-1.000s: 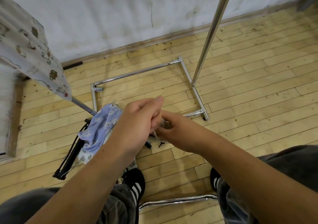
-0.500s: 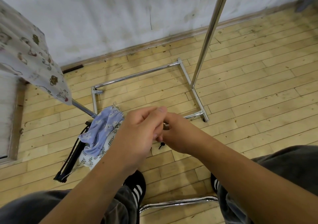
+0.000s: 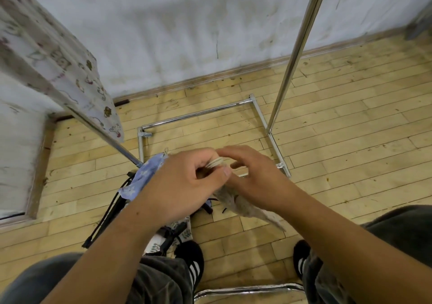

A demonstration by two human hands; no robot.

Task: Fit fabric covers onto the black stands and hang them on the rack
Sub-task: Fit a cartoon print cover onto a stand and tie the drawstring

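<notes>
Where the two hands meet, a soft beige-grey fabric cover [image 3: 245, 206] is held up in the air, on the near side of the chrome tube rack base [image 3: 198, 115] that lies on the floor, close to its near right corner. The left hand [image 3: 184, 184] pinches the cover's bunched, gathered rim between the thumb and curled fingers [image 3: 203, 160]. The right hand [image 3: 254, 180] grips the same rim from the other side, its fingers bent over it and touching the left hand's; blur hides how its thumb lies. The rest of the cover hangs from under the right palm and tapers to a point.

At the near left corner of the rack base, a pale blue flower-printed cloth [image 3: 146, 175] lies partly over thin black metal stands [image 3: 105, 215]. The stands rest on the floor, with their legs running away from the base toward the person. A white cloth with green leaf print [image 3: 154, 245] lies among them.

From the right bar of the rack base a shiny upright pole [image 3: 294, 51] rises out of the top of the view. Left of the rack base, a slanted chrome pole [image 3: 121, 149] carries a cream cloth with small brown animal prints [image 3: 58, 65]. Behind the rack base runs a stained white wall [image 3: 187, 23] with a wooden skirting.

Nearer than the rack base are two black shoes with white stripes [image 3: 192, 264], grey trousers [image 3: 159, 278] and a curved chrome tube [image 3: 247, 288]. All of this is on yellow wooden floorboards [image 3: 350, 140].
</notes>
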